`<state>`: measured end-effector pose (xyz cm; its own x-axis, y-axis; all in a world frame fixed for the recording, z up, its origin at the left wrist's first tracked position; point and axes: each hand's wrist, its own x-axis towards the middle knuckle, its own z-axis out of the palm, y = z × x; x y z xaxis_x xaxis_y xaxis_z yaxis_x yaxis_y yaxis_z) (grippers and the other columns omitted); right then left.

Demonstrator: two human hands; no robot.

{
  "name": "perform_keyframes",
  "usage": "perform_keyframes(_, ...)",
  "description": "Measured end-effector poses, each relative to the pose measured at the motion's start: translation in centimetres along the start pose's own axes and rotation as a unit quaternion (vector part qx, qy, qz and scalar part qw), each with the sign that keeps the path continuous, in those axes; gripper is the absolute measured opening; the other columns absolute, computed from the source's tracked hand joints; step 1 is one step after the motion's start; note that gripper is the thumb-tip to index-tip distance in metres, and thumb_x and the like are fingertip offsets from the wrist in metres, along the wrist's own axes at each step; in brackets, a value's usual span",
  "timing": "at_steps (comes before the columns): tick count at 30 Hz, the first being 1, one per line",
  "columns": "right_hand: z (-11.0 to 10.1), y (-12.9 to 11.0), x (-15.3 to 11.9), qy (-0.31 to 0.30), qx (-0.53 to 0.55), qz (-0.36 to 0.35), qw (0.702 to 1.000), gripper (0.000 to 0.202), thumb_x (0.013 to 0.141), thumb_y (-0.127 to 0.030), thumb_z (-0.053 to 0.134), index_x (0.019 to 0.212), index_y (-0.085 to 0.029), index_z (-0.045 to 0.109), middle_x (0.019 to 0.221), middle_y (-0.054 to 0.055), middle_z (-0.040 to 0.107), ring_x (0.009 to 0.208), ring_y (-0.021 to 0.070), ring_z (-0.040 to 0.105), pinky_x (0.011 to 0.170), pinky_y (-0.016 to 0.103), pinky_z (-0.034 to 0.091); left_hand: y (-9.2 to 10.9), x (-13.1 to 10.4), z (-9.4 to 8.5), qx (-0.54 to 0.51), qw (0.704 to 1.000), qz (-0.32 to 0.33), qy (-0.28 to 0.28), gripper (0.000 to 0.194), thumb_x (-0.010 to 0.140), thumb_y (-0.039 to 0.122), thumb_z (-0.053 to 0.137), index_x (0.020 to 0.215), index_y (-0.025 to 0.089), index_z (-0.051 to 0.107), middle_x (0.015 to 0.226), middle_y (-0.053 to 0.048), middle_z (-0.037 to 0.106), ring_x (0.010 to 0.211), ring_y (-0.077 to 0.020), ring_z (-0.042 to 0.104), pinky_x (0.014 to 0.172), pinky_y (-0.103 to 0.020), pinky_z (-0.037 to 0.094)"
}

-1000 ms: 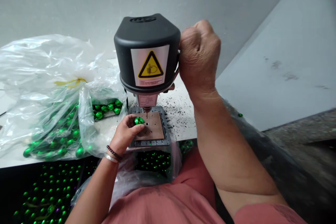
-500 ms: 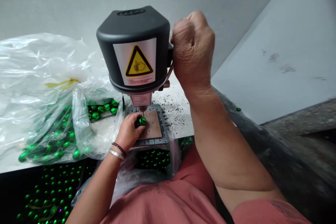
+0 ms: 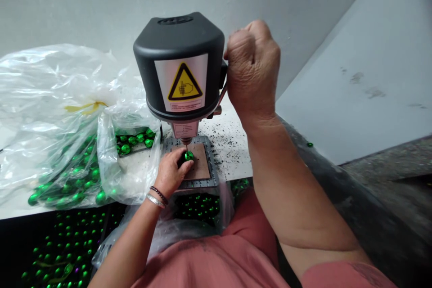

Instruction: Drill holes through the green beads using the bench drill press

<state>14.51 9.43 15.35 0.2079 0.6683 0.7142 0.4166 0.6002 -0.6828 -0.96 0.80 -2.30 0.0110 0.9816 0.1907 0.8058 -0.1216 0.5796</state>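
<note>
My left hand (image 3: 173, 168) grips a shiny green ball (image 3: 189, 156) between thumb and fingers. The ball rests on a brown board (image 3: 200, 171) that lies on the grey base plate (image 3: 212, 166) of a small drill press (image 3: 178, 49). Right above the ball is the thin drill bit (image 3: 186, 147); I cannot tell whether it has entered the ball. At the machine's right side my right hand (image 3: 254, 67) is closed in a fist around the feed lever (image 3: 222, 92), whose grip is hidden by the fingers. A yellow warning label (image 3: 185, 83) faces me.
A clear plastic bag (image 3: 74, 85) of green balls, with a yellow tie (image 3: 86, 108), lies on the white table (image 3: 232, 130) at left. Dark shavings litter the table right of the plate. Below the edge are more green balls (image 3: 62, 238). One stray ball (image 3: 309, 144) lies at right.
The whole view has shifted slightly, so things appear a little further right. My left fingers have shifted a little around the ball. The right hand keeps its hold on the lever.
</note>
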Motion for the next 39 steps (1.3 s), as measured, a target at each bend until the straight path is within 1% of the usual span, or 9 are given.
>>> perform_keyframes(4,0.0,0.3,-0.1,-0.003,0.002,-0.017,1.0,0.028,0.089,-0.024,0.037,0.062,-0.018,0.033,0.061,-0.005,0.028,0.061,0.0057,0.028,0.064,0.022,0.029,0.2,0.2,0.1,0.025,0.999,-0.036,0.001,0.036,0.074,0.031,0.064,0.107,0.017,0.064,0.1,-0.008,0.07,0.092,-0.0234,0.062,0.083,-0.037,0.048)
perform_keyframes(9,-0.1,0.1,-0.4,0.004,0.011,-0.023,1.0,0.026,0.089,-0.026,0.036,0.065,-0.019,0.029,0.063,-0.006,0.028,0.06,0.0033,0.03,0.065,0.021,0.03,0.1,0.3,0.1,0.038,0.999,-0.022,-0.001,0.038,0.073,0.033,0.066,0.108,0.018,0.065,0.101,-0.008,0.07,0.094,-0.0232,0.061,0.087,-0.037,0.046)
perform_keyframes(11,-0.3,-0.1,-1.0,0.033,0.004,-0.05,0.998,0.024,0.088,-0.027,0.036,0.066,-0.019,0.03,0.062,-0.006,0.028,0.059,0.0027,0.03,0.063,0.02,0.03,0.0,0.4,0.2,0.036,0.999,-0.017,-0.003,0.037,0.073,0.033,0.066,0.107,0.019,0.066,0.102,-0.008,0.07,0.094,-0.0223,0.062,0.087,-0.036,0.046)
perform_keyframes(15,-1.2,-0.2,-3.5,0.107,-0.06,-0.151,0.981,0.022,0.088,-0.028,0.037,0.069,-0.018,0.036,0.062,-0.006,0.034,0.056,0.0028,0.034,0.057,0.019,0.03,-0.1,0.4,0.3,0.032,0.999,-0.014,0.001,0.036,0.073,0.032,0.066,0.106,0.021,0.066,0.101,-0.006,0.07,0.093,-0.021,0.062,0.087,-0.034,0.045)
perform_keyframes(19,-2.5,0.7,-7.3,0.14,-0.112,-0.219,0.959,0.013,0.087,-0.021,0.039,0.075,-0.019,0.043,0.066,-0.005,0.042,0.057,0.0037,0.038,0.056,0.019,0.033,-0.1,0.4,0.2,0.027,1.0,-0.015,-0.003,0.034,0.073,0.033,0.066,0.105,0.022,0.066,0.1,-0.005,0.071,0.092,-0.0204,0.062,0.086,-0.033,0.045)
perform_keyframes(22,-3.2,1.7,-9.7,0.103,-0.086,-0.221,0.966,0.004,0.081,-0.017,0.043,0.079,-0.021,0.043,0.066,-0.004,0.043,0.059,0.007,0.042,0.057,0.024,0.036,-0.1,0.4,0.1,0.02,1.0,-0.012,-0.003,0.035,0.072,0.032,0.067,0.105,0.022,0.066,0.101,-0.005,0.071,0.092,-0.0201,0.062,0.087,-0.033,0.044)
perform_keyframes(24,-3.4,2.2,-10.7,0.081,-0.074,-0.216,0.97,0.008,0.078,-0.015,0.044,0.083,-0.022,0.043,0.067,-0.003,0.044,0.061,0.0093,0.044,0.058,0.026,0.037,-0.1,0.4,0.2,0.017,1.0,-0.01,-0.001,0.035,0.072,0.032,0.067,0.105,0.022,0.066,0.101,-0.005,0.071,0.092,-0.0201,0.063,0.087,-0.034,0.045)
perform_keyframes(32,-3.0,3.2,-12.3,0.083,-0.042,-0.184,0.979,0.019,0.076,-0.015,0.044,0.092,-0.025,0.044,0.071,-0.001,0.048,0.066,0.0131,0.047,0.061,0.031,0.041,0.0,0.4,0.0,0.012,1.0,-0.012,-0.003,0.032,0.072,0.032,0.067,0.103,0.022,0.067,0.099,-0.005,0.071,0.092,-0.0216,0.063,0.086,-0.035,0.045)
perform_keyframes(39,-2.9,4.5,-14.4,0.061,-0.036,-0.176,0.982,0.016,0.076,-0.014,0.039,0.088,-0.023,0.045,0.069,0.0,0.047,0.066,0.0135,0.049,0.06,0.03,0.042,0.2,0.4,-0.1,0.021,1.0,-0.01,-0.015,0.031,0.072,0.031,0.067,0.102,0.021,0.067,0.099,-0.006,0.071,0.091,-0.0213,0.062,0.085,-0.035,0.045)
